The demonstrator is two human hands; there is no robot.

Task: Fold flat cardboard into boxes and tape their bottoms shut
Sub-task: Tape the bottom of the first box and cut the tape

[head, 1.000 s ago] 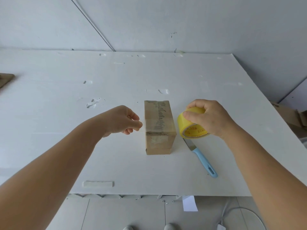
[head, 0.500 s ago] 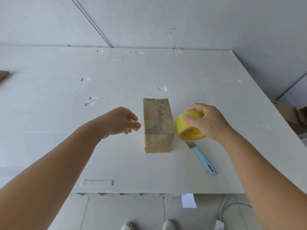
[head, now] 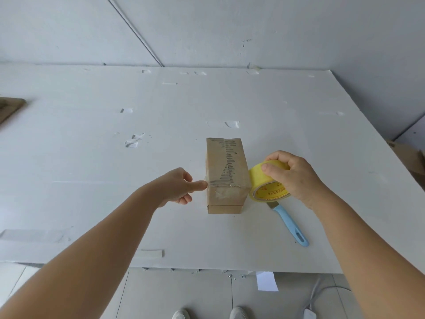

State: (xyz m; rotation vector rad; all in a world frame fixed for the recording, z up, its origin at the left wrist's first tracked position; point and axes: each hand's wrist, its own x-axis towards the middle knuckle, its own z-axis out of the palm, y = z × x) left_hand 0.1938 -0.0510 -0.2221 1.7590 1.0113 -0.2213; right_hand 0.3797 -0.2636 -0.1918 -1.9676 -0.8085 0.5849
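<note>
A small brown cardboard box (head: 226, 162) lies on the white table (head: 92, 157), with old tape and dark scribbled marks on its top. My left hand (head: 178, 187) is at the box's left upper edge, fingertips pinched on the loose tape end and touching the cardboard. My right hand (head: 292, 176) grips a yellow tape roll (head: 259, 180) against the box's right side. A clear strip seems to run across the near part of the box top between both hands.
A blue-handled knife (head: 289, 223) lies on the table just below the roll. Flat cardboard (head: 9, 109) pokes in at the left edge, more cardboard (head: 409, 157) is off the table's right. Tape scraps (head: 151, 253) stick near the front edge.
My left hand has moved right until its fingertips touch the box's left edge. The roll has shifted slightly toward the box's right side. The camera view has shifted a little.
</note>
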